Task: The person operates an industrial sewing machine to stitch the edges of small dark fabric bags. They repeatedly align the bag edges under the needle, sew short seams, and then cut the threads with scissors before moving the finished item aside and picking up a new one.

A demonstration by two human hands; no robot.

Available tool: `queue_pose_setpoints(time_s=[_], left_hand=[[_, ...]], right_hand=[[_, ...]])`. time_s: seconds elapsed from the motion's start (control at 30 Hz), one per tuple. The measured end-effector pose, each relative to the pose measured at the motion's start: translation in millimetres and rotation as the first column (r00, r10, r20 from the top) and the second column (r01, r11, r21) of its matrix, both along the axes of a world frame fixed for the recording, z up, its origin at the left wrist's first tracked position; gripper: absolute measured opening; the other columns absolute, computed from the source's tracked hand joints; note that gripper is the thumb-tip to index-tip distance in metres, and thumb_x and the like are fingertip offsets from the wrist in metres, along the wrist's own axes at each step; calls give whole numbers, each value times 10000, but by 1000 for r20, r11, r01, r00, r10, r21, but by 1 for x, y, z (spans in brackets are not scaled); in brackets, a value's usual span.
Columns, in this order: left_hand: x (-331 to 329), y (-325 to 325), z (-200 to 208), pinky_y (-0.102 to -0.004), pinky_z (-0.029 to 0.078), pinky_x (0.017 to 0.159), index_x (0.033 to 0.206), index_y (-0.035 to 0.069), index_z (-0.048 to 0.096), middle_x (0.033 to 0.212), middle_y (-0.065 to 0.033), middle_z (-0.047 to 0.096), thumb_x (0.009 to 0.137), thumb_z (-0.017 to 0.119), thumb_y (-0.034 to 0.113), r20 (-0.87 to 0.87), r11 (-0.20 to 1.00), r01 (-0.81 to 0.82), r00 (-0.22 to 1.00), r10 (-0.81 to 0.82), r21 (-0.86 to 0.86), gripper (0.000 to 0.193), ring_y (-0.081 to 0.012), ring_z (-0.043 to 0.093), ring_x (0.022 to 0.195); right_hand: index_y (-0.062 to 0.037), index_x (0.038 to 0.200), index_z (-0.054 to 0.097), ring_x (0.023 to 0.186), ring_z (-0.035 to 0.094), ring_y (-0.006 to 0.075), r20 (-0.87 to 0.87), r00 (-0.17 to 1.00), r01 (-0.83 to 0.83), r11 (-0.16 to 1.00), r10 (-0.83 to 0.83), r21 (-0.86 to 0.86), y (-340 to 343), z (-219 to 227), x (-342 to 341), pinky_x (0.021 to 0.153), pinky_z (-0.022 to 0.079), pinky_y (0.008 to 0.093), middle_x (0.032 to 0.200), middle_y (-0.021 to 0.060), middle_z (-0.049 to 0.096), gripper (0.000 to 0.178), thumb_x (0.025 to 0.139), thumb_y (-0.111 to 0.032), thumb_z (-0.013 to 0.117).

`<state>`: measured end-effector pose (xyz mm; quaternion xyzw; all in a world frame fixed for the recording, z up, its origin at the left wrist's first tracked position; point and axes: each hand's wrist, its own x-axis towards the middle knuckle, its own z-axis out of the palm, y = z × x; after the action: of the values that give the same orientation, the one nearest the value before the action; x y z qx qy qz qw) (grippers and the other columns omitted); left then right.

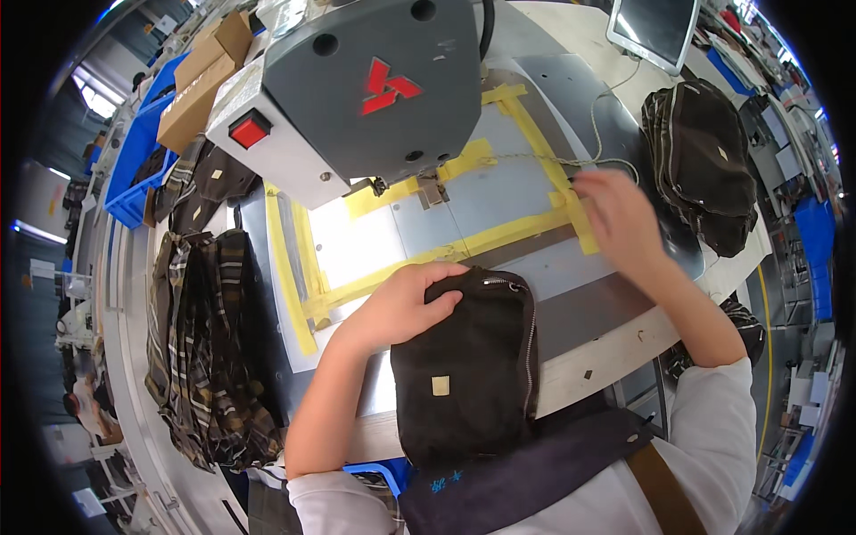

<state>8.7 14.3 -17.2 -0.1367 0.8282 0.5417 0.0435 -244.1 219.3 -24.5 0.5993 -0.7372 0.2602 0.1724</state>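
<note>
A black fabric pouch (pixel 468 374) with a silver zipper along its right side and a small cream patch lies at the table's front edge, against my body. My left hand (pixel 412 308) grips its top left corner, thumb on the upper face and fingers over the top edge. My right hand (pixel 617 223) is off the pouch, over the right corner of the taped work plate (pixel 481 192). Its fingers are curled together near a pale cord (pixel 593 163). A small dark tip shows at them, too blurred to name.
Over the plate hangs a grey sewing machine head (pixel 383 89) with a red switch (pixel 250 129). More black pouches (pixel 700 165) are stacked at the right. Plaid fabric pieces (pixel 205 357) hang at the left, near a blue bin (pixel 134 201) and cardboard boxes (pixel 201 85). A screen (pixel 655 31) stands at the back right.
</note>
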Motion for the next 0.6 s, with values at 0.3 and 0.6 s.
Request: queue_pose_setpoints(time_s=[0.3, 0.6], left_hand=[[-3, -3, 2, -246, 482, 828, 1175, -32, 607, 992, -47, 682, 902, 585, 86, 20, 989, 14, 1000, -17, 144, 298, -83, 584, 884], [0, -6, 2, -319, 489, 836, 1170, -12, 613, 1012, -153, 685, 867, 580, 139, -47, 995, 29, 999, -24, 100, 340, -235, 647, 899]], right_hand=[[-43, 1036, 627, 897, 599, 315, 37, 997, 57, 994, -61, 91, -4, -3, -20, 787, 493, 391, 965, 105, 609, 212, 830, -15, 588], [-107, 921, 595, 794, 575, 196, -276, 845, -366, 872, 458, 326, -81, 33, 32, 646, 473, 339, 813, 13, 552, 259, 802, -321, 679]])
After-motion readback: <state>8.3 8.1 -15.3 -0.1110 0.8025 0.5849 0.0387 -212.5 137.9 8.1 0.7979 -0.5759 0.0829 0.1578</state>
